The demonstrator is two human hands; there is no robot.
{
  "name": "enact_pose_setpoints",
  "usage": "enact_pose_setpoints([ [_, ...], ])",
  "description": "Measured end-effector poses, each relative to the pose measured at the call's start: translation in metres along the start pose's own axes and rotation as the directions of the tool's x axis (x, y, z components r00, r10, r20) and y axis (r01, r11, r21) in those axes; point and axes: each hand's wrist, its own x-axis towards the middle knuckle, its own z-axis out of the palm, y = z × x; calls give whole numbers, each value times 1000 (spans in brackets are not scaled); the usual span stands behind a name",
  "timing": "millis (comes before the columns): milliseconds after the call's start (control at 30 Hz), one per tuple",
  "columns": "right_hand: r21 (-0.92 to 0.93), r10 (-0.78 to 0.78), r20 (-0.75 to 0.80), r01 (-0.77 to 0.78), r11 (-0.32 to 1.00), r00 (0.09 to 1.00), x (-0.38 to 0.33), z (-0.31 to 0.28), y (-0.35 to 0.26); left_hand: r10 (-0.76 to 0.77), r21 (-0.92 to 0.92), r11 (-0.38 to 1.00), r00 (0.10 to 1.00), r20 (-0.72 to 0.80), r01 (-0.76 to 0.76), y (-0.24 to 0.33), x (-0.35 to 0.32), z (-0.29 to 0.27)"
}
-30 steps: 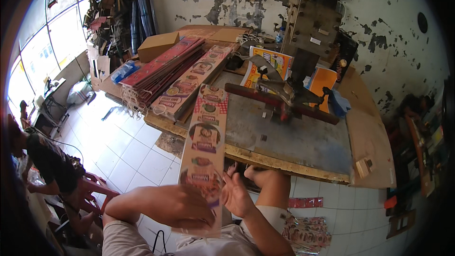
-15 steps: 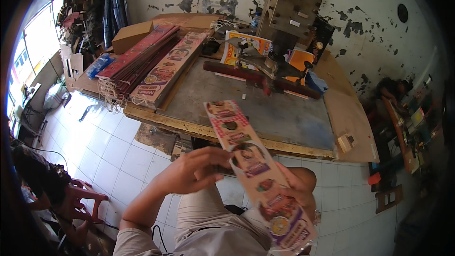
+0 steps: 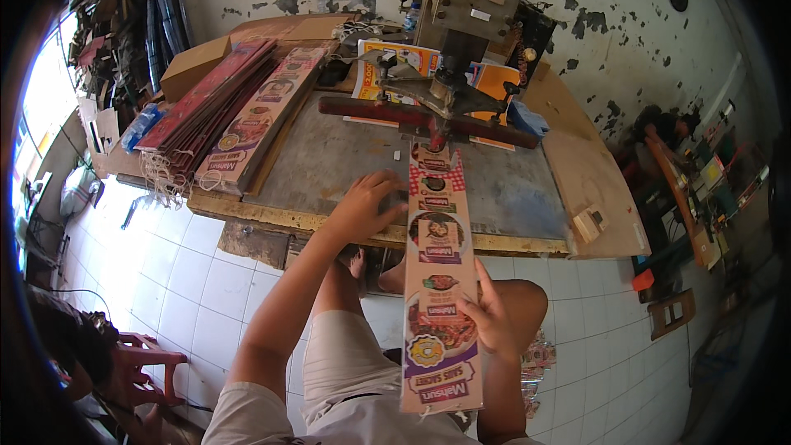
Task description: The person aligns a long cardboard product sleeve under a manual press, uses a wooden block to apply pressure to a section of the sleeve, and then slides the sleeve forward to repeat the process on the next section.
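Note:
A long printed cardboard strip point(image 3: 439, 280), pink with food pictures, stretches away from my lap over the table's front edge. Its far end reaches the red bar point(image 3: 379, 113) of a press point(image 3: 449, 86). My right hand point(image 3: 493, 317) grips the strip's right edge near its close end, thumb on top and fingers mostly hidden underneath. Over the metal plate, beside the strip's left edge, my left hand point(image 3: 371, 208) is open with thumb and fingers apart. Whether its fingertips touch the strip I cannot tell. Bits of string show at the strip's near end.
On the table's left lie a stack of similar pink strips point(image 3: 259, 119), a pile of dark red strips point(image 3: 206, 103) with strings, and a cardboard box point(image 3: 195, 68). A small wooden block point(image 3: 588, 223) sits at the right. More printed pieces point(image 3: 537, 363) lie on the tiled floor.
The strip has swung from slanting to nearly straight, its far end moving forward to the press. My left hand has moved forward over the table. The view has shifted slightly.

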Motion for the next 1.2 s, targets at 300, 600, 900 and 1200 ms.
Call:
enact_pose_setpoints([
  [300,-27,25,-17,-26,999,1000,5,18,8,21,88,996,998,57,-26,8,-1,5],
  [600,-906,-383,-124,53,420,915,61,-11,-41,4,1,1000,995,97,-4,14,4,-1],
  [900,-967,-508,180,245,63,843,150,-45,-12,-28,-16,999,994,106,29,13,4,2],
  [1200,-978,-512,177,210,6,840,147,-41,-7,-41,25,999,990,134,38,14,3,-1],
])
